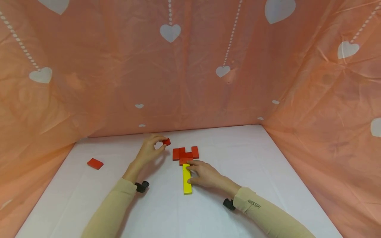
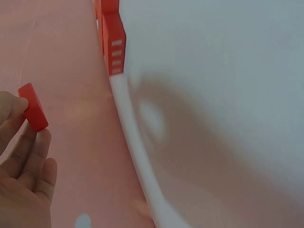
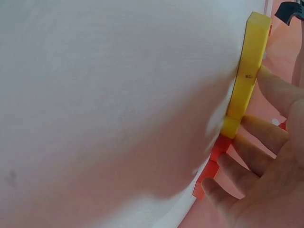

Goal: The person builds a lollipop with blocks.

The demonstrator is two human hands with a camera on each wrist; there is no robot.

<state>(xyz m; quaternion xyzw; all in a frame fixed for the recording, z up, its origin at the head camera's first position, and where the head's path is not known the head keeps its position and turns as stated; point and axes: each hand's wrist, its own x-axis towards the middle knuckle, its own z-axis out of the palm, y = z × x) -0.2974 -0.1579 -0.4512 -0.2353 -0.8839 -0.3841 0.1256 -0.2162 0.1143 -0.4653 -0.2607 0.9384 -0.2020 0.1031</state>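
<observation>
My left hand (image 1: pixel 150 150) pinches a small red block (image 1: pixel 166 142) between thumb and fingertips, above the table's far part. In the left wrist view that same red block (image 2: pixel 33 108) stands tilted in the fingers. A group of flat red blocks (image 1: pixel 186 161) lies to its right, arranged with a notch on the far side. A long yellow block (image 1: pixel 187 183) runs from this group toward the near edge. My right hand (image 1: pixel 205 175) lies beside it, fingers spread, fingertips touching the yellow block (image 3: pixel 249 71) and close against the red blocks in the right wrist view.
A single red block (image 1: pixel 95 164) lies at the left on the white tablecloth (image 1: pixel 262 185). Orange-pink curtains (image 1: pixel 119 82) with white hearts enclose the back and sides. Each wrist carries a dark camera mount (image 1: pixel 142 186).
</observation>
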